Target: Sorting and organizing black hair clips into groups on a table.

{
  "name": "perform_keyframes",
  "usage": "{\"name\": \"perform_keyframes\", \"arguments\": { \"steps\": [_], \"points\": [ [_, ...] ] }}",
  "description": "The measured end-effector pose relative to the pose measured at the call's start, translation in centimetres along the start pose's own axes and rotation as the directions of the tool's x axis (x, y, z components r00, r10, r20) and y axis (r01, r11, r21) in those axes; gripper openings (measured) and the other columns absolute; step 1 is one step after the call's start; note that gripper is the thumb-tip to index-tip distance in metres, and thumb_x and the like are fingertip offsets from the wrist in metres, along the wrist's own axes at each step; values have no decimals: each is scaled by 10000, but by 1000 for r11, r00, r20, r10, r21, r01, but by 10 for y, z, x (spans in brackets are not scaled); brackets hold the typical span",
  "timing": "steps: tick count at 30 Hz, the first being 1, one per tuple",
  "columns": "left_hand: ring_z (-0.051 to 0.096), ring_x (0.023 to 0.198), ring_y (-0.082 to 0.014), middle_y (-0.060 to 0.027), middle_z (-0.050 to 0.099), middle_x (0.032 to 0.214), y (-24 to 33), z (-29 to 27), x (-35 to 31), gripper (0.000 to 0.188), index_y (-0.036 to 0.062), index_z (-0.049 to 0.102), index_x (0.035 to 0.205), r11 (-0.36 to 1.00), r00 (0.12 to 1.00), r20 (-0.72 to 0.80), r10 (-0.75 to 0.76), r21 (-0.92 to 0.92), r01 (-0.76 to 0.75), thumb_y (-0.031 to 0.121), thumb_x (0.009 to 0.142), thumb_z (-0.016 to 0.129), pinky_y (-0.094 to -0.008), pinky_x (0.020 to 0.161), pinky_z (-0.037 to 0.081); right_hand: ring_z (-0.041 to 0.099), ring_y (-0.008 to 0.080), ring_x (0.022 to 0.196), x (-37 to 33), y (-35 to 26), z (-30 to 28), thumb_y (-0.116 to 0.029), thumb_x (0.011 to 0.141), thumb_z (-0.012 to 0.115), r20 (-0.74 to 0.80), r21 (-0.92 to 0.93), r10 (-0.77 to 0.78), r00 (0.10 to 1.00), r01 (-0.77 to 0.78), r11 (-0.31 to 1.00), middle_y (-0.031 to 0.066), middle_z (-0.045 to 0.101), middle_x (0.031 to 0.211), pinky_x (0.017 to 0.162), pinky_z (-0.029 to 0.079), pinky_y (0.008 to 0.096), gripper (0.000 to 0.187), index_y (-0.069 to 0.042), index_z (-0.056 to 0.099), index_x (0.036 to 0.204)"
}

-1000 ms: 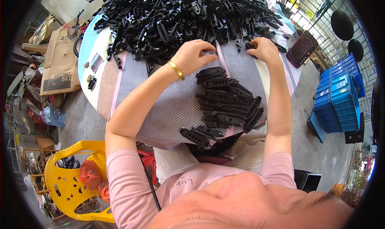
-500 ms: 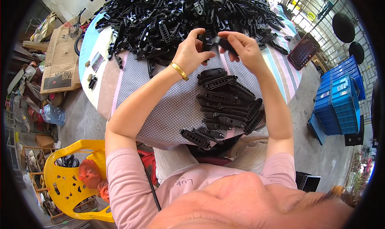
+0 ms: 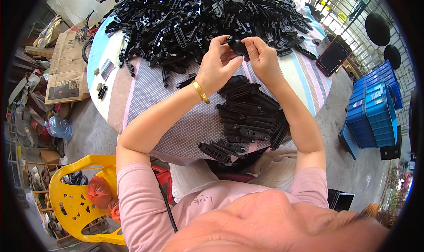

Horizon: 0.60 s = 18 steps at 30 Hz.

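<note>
Over the front edge of a large heap of black plastic parts (image 3: 190, 22), both my hands meet on one black plastic part (image 3: 237, 46). My left hand (image 3: 217, 64), with a gold bangle at the wrist, grips its left end between thumb and fingers. At its right end, my right hand (image 3: 261, 60) pinches it between thumb and fingertips. Whether it is one piece or two joined ones I cannot tell. Nearer me, below the hands, lies a stacked group of long black ribbed parts (image 3: 247, 110). A few more lie near the table's front edge.
The round table (image 3: 172, 119) has a patterned cloth. A phone (image 3: 333, 55) leans at its right side. Blue crates (image 3: 371, 113) stand on the floor at right. At left are a yellow plastic chair (image 3: 79, 199) holding red bags, a cardboard box (image 3: 68, 71) and a water bottle (image 3: 58, 127).
Both hands have come together; the black piece in the right hand now meets the left hand's fingers. A black part now shows on the cloth beside the left wrist.
</note>
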<state>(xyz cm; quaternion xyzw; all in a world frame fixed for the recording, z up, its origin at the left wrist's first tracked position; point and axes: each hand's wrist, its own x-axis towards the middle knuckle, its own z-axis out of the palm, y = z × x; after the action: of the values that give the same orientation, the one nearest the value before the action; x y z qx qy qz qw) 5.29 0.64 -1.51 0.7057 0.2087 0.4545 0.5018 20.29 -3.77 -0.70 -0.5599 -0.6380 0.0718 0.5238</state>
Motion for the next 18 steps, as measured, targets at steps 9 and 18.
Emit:
{"name": "perform_keyframes", "arguments": {
  "steps": [9, 18],
  "points": [
    [608, 861, -149, -114, 560, 1048, 4, -3, 4, 368, -27, 442, 1090, 979, 976, -109, -188, 54, 195, 75, 815, 664, -228, 763, 511, 615, 288, 735, -4, -8, 3, -113, 878, 554, -8, -49, -248, 969, 247, 968, 136, 571, 856, 601, 491, 316, 135, -20, 610, 959],
    [571, 805, -75, -23, 611, 856, 12, -27, 16, 343, 19, 565, 1078, 975, 977, -20, -210, -81, 208, 76, 770, 704, -213, 737, 467, 595, 201, 912, 8, 6, -14, -432, 747, 696, 345, 48, 2, 938, -20, 999, 119, 614, 1086, 818, 455, 310, 577, -21, 589, 1138]
  ]
}}
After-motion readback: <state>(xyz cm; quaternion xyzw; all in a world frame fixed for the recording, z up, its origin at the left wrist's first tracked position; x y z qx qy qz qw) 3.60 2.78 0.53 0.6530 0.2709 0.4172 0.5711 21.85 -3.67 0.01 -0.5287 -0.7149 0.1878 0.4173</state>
